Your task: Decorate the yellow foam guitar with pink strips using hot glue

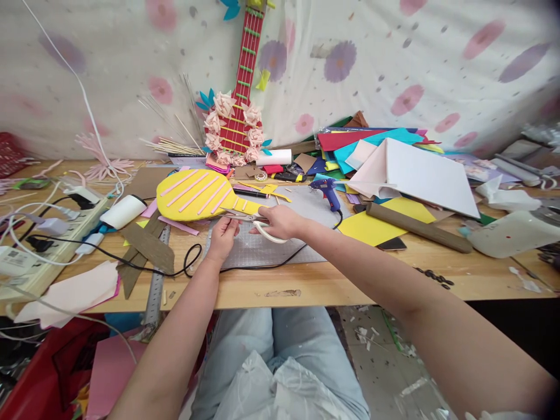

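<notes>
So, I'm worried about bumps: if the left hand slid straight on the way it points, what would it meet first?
Most likely the scissors' blades just past the left hand, then the yellow foam shape right behind; depth is hard to judge from this view.

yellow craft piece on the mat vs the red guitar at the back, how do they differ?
The yellow foam shape lies flat on the table beside both hands; the red paper guitar stands upright against the backdrop, untouched. The yellow one bears pink strips; the red one has paper flowers around its body. Both look like handmade instrument shapes.
</notes>
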A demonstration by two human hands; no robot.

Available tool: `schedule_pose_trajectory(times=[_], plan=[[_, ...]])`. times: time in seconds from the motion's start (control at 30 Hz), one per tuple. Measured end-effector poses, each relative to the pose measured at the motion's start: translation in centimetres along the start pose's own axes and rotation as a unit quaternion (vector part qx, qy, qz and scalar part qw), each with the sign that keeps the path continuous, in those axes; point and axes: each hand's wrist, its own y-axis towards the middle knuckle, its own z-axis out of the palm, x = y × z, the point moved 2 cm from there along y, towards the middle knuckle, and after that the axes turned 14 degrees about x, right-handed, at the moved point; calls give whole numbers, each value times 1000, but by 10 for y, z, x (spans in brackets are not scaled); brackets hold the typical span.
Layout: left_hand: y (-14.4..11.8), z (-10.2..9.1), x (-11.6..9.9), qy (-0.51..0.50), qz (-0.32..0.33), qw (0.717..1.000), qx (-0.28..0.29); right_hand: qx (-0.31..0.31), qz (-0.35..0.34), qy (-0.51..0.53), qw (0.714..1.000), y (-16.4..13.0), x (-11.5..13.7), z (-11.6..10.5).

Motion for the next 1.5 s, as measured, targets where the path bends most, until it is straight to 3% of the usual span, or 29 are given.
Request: schedule_pose_trajectory(times=[0.27, 0.43, 0.57, 0.9, 1.2, 1.5], plan=[[1, 3, -1, -38, -3, 999, 34, -30, -25, 28, 999, 4, -17, -2], [1, 8, -7, -72, -14, 994, 77, 6, -68, 119, 991, 3, -23, -2], [0, 8, -4, -59, -8, 996, 66, 5, -105, 98, 990, 2, -16, -1], [0, 5, 1, -29, -11, 998, 46, 35, -67, 81, 994, -1, -9, 2], [-1, 4, 4, -33, -38, 996, 80, 46, -38, 52, 997, -6, -10, 0], [0, 15, -14, -164, -57, 980, 98, 70, -64, 150, 984, 1, -17, 4]])
